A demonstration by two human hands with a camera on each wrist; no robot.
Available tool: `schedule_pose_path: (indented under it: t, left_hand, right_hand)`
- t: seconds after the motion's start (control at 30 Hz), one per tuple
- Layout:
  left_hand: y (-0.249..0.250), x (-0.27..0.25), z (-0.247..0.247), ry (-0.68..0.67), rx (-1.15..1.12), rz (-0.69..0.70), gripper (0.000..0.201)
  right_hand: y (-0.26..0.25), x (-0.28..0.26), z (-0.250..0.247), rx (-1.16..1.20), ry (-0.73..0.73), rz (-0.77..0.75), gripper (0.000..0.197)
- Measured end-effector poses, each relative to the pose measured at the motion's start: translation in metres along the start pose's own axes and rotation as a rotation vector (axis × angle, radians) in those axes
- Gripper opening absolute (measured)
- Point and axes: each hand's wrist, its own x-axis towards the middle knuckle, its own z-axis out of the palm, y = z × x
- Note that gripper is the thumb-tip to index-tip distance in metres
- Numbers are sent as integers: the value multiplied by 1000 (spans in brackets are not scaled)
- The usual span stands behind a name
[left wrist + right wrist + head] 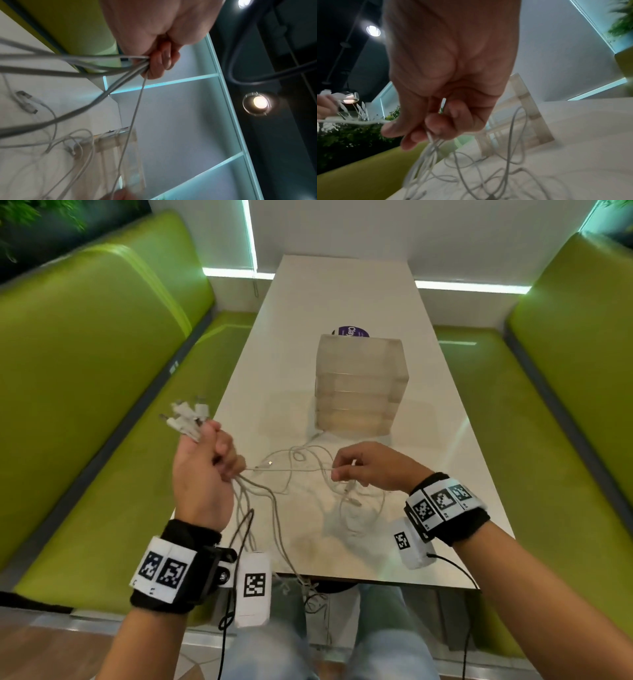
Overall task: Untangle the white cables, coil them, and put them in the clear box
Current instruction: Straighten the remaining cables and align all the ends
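Fingers of the left hand (202, 474) curl round a bundle of white cables (294, 470); the right hand (370, 467) pinches one strand, the tangle lying just before the clear box (359, 385).

Head view downward over table (342, 302) (wrist views upward, close)

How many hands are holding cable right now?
2. The left hand grips a bundle of white cables, plugs sticking out above its fist. The right hand pinches one strand stretched across from the left, above the table. Neither is hidden.
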Motion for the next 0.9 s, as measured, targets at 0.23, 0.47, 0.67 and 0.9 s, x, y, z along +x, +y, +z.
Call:
schedule_pose_path:
  t: [0.23, 0.47, 0.67, 0.9]
  left_hand:
    - [-19, -2, -6, -9, 371, -53, 27]
    - [-54, -30, 36, -273, 533, -125, 35]
    - [-40, -26, 39, -230, 611, 2, 13]
    - [-2, 1, 11, 86, 423, 155, 3]
  right_hand:
    - [4, -10, -3, 140, 6, 6, 19]
    - [-34, -9, 6, 200, 55, -224, 27]
    - [-24, -12, -3, 37, 42, -130, 13]
    - [36, -7, -13, -143, 128, 54, 17]
